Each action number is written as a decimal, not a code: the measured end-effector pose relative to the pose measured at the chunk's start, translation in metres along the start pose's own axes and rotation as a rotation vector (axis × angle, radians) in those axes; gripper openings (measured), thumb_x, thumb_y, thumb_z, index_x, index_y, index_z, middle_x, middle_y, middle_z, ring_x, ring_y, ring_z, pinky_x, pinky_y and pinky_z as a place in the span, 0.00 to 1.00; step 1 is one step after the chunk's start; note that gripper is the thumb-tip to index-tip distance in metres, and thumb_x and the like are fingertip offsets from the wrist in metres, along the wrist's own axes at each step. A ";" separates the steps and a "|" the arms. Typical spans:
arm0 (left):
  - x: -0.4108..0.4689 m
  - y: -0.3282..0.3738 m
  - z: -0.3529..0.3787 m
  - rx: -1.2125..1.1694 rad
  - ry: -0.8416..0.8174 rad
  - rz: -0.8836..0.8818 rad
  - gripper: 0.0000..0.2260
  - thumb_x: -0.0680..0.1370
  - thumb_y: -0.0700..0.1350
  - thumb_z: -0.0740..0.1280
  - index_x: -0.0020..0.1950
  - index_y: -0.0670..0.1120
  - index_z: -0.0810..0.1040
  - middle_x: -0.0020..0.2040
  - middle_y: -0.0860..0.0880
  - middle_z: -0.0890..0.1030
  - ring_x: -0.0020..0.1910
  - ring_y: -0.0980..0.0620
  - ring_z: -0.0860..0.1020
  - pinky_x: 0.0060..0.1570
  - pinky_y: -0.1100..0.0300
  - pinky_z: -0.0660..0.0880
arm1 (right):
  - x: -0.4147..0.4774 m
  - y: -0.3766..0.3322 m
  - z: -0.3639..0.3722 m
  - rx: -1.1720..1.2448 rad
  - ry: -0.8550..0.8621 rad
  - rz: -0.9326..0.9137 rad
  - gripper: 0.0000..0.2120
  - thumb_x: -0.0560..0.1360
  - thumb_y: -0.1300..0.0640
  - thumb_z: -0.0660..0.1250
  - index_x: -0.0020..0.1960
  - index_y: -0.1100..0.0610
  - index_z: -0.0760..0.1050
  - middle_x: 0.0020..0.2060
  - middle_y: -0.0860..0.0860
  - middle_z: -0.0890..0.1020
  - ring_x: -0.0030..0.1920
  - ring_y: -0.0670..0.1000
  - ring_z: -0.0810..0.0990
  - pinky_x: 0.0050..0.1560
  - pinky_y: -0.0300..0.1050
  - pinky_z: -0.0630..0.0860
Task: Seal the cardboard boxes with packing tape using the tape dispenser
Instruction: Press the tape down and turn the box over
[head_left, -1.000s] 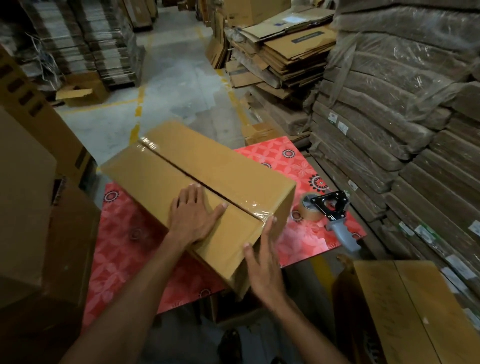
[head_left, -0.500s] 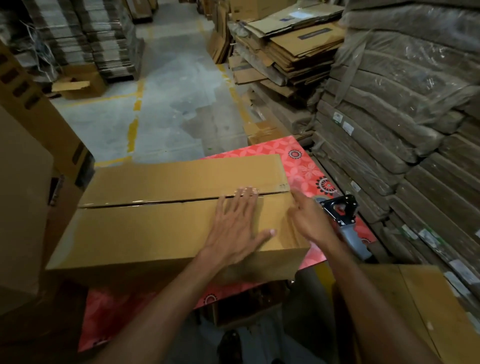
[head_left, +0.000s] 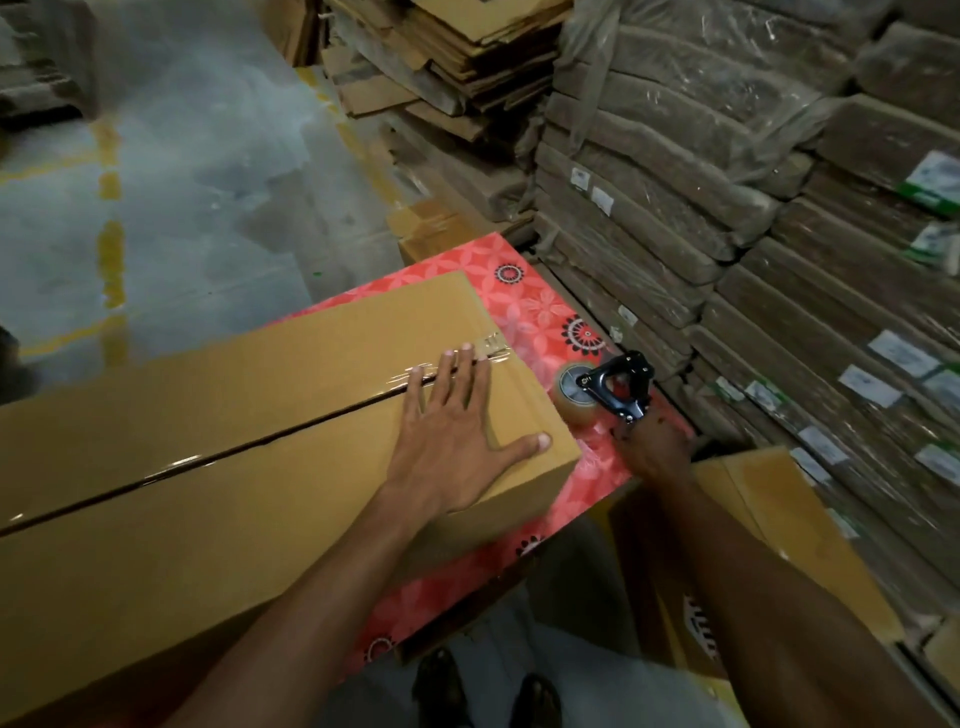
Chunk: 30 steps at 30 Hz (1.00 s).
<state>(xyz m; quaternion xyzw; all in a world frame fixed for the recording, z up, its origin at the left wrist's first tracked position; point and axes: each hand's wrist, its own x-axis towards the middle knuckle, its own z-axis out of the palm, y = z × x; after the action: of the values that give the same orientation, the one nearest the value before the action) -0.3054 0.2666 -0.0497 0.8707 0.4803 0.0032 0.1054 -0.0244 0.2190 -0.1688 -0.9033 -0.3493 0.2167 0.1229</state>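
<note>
Cardboard bundles (head_left: 727, 218), flattened and wrapped in plastic, were stacked high along the right side, some with white labels. Grey concrete floor (head_left: 197, 171) with worn yellow lines filled the upper left. Big brown cardboard box (head_left: 208, 499) lay on the table, its flaps closed and the centre seam running from lower left up to the right end, with shiny clear tape along that seam. The box took up most of the red flower-patterned table (head_left: 524, 306), leaving only the right edge and near corner bare. Second box (head_left: 769, 499) stood lower, just right of the table, top flaps closed. Left hand (head_left: 457, 441) pressed flat on the box top near its right end, fingers spread straight across the seam, thumb out toward the box corner, holding nothing. Right hand (head_left: 654, 457) was curled round the handle of the tape dispenser (head_left: 618, 389); the handle was hidden under the hand, with the black frame sticking out beyond it. The dispenser sat on the table's right edge, just beside the box end, not touching it. Tan tape roll (head_left: 574, 400) was mounted on its left side. Dark shoes (head_left: 441, 691) showed below the table.
</note>
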 end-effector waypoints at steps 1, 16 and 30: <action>0.003 0.002 0.001 -0.002 0.007 -0.006 0.51 0.71 0.81 0.42 0.82 0.48 0.35 0.81 0.49 0.33 0.79 0.50 0.31 0.77 0.41 0.34 | 0.016 0.012 0.014 -0.040 -0.027 0.001 0.33 0.70 0.35 0.59 0.60 0.62 0.73 0.53 0.62 0.82 0.52 0.63 0.82 0.52 0.57 0.80; 0.013 0.035 -0.001 -0.093 0.066 -0.076 0.51 0.73 0.79 0.40 0.82 0.43 0.38 0.82 0.45 0.36 0.80 0.46 0.32 0.76 0.38 0.34 | -0.016 -0.075 -0.084 0.836 -0.140 0.092 0.08 0.73 0.60 0.71 0.37 0.57 0.74 0.29 0.54 0.75 0.20 0.46 0.74 0.21 0.37 0.66; 0.088 0.001 -0.099 -1.994 -0.324 -0.445 0.27 0.77 0.67 0.66 0.44 0.41 0.77 0.43 0.42 0.78 0.38 0.45 0.77 0.42 0.54 0.79 | -0.129 -0.146 -0.172 0.965 -0.346 -0.319 0.04 0.66 0.63 0.67 0.34 0.63 0.74 0.27 0.59 0.72 0.24 0.53 0.70 0.25 0.41 0.65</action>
<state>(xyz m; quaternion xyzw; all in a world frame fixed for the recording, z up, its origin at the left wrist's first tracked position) -0.2675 0.3570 0.0387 0.2693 0.3895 0.2630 0.8406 -0.1120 0.2240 0.0761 -0.6309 -0.3578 0.4770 0.4963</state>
